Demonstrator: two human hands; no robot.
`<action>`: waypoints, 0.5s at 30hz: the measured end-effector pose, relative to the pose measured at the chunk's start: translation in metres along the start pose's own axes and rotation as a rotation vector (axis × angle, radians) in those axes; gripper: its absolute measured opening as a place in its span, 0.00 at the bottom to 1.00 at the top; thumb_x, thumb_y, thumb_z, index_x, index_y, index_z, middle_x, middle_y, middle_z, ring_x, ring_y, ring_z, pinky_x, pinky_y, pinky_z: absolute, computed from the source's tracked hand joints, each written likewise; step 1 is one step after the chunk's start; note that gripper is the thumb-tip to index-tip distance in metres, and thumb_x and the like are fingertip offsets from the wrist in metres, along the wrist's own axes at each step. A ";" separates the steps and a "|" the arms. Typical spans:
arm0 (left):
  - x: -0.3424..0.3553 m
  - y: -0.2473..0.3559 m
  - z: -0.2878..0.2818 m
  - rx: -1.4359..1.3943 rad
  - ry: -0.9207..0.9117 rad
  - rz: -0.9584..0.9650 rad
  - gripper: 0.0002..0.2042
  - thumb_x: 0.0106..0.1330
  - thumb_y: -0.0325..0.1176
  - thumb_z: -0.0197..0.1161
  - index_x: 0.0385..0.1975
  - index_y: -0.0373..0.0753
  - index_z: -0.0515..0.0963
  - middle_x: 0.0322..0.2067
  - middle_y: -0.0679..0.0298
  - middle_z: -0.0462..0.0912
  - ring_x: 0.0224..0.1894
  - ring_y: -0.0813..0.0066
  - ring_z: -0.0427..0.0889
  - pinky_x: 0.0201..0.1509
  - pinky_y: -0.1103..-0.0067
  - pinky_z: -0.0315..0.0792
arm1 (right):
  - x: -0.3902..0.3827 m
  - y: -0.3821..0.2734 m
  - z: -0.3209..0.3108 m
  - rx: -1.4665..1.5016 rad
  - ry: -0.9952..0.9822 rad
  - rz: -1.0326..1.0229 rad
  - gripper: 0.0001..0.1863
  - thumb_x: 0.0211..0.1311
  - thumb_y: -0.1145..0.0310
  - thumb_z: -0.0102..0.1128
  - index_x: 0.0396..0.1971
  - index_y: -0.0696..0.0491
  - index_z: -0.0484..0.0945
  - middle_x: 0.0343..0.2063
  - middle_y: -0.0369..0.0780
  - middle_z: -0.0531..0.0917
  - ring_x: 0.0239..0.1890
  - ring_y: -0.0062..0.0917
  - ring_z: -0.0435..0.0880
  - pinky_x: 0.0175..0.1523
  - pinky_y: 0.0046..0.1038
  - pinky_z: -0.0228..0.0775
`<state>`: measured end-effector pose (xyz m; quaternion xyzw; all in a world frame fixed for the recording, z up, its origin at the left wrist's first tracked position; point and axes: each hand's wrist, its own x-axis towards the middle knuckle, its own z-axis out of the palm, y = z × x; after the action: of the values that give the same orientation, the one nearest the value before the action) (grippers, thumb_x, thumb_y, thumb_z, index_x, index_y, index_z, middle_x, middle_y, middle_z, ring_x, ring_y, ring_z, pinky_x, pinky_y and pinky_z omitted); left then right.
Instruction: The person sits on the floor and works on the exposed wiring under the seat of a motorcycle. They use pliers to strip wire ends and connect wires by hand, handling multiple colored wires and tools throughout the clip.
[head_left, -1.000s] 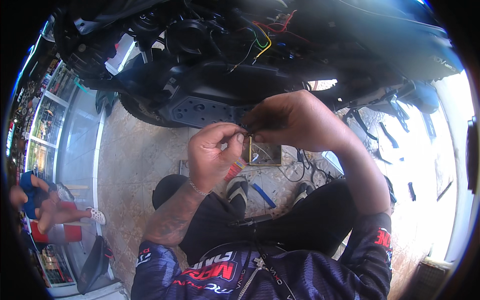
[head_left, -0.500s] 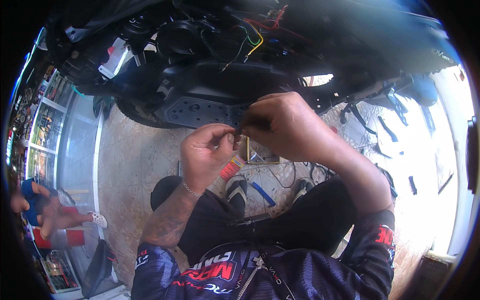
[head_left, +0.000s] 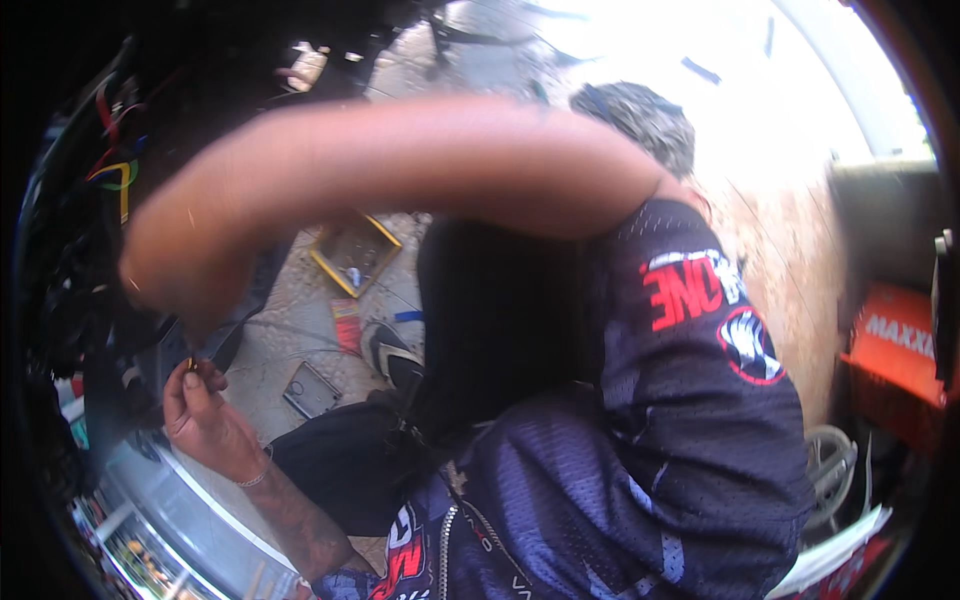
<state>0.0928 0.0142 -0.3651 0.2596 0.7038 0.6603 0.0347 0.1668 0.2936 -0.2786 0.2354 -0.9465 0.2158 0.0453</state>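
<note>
My left hand (head_left: 213, 425) is low at the left, its thumb and fingertips pinched on a small brass-coloured piece (head_left: 192, 366). Just above it my right hand (head_left: 178, 250) is smeared by motion, so its fingers and anything in them cannot be made out; my forearm stretches across the upper middle. Both hands are beside the black vehicle body (head_left: 258, 288), where loose red, green and yellow wires (head_left: 124, 198) hang above them.
A yellow-edged tray (head_left: 390, 260), a red packet (head_left: 346, 325), a blue strip (head_left: 409, 316) and a silver-framed tray (head_left: 312, 392) lie on the tiles near my shoe (head_left: 395, 350). An orange box (head_left: 890, 340) and a spoked wheel (head_left: 830, 470) are at the right.
My view has swung round to the right. My hands have come apart: my right has risen above my left in a blurred sweep, while my left keeps its pinch.
</note>
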 end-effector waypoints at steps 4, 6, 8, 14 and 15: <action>0.001 -0.010 -0.003 -0.009 -0.063 -0.042 0.09 0.73 0.24 0.59 0.46 0.27 0.82 0.39 0.57 0.85 0.39 0.75 0.82 0.42 0.80 0.74 | -0.101 0.070 -0.026 0.142 0.146 0.102 0.25 0.72 0.49 0.60 0.47 0.59 0.87 0.40 0.47 0.90 0.45 0.38 0.89 0.54 0.41 0.79; 0.002 -0.012 -0.003 -0.004 -0.091 -0.058 0.09 0.74 0.24 0.58 0.46 0.27 0.82 0.38 0.57 0.85 0.39 0.75 0.81 0.43 0.80 0.75 | -0.201 0.091 -0.020 0.251 0.137 0.323 0.25 0.72 0.48 0.60 0.48 0.58 0.86 0.40 0.46 0.90 0.42 0.35 0.90 0.51 0.37 0.81; 0.003 -0.013 0.001 0.009 -0.109 -0.084 0.09 0.74 0.24 0.57 0.46 0.28 0.82 0.38 0.58 0.84 0.39 0.76 0.80 0.43 0.80 0.75 | -0.294 0.093 0.005 0.347 0.038 0.724 0.25 0.72 0.48 0.60 0.49 0.57 0.85 0.41 0.44 0.90 0.39 0.31 0.90 0.47 0.34 0.83; 0.004 -0.015 0.012 0.058 -0.157 -0.109 0.09 0.74 0.24 0.57 0.46 0.28 0.82 0.37 0.57 0.84 0.39 0.75 0.78 0.44 0.80 0.73 | -0.480 0.030 0.228 0.719 -0.120 1.676 0.22 0.70 0.52 0.65 0.49 0.57 0.84 0.33 0.40 0.89 0.33 0.25 0.88 0.37 0.27 0.85; 0.004 -0.014 0.014 0.040 -0.170 -0.124 0.09 0.74 0.24 0.57 0.46 0.29 0.82 0.38 0.57 0.84 0.39 0.75 0.77 0.44 0.80 0.72 | -0.494 0.008 0.276 0.664 -0.154 1.839 0.22 0.69 0.54 0.66 0.49 0.58 0.84 0.32 0.40 0.89 0.31 0.25 0.88 0.35 0.27 0.84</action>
<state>0.0900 0.0288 -0.3792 0.2711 0.7260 0.6185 0.1300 0.6047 0.3912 -0.6236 -0.5797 -0.6524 0.4060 -0.2711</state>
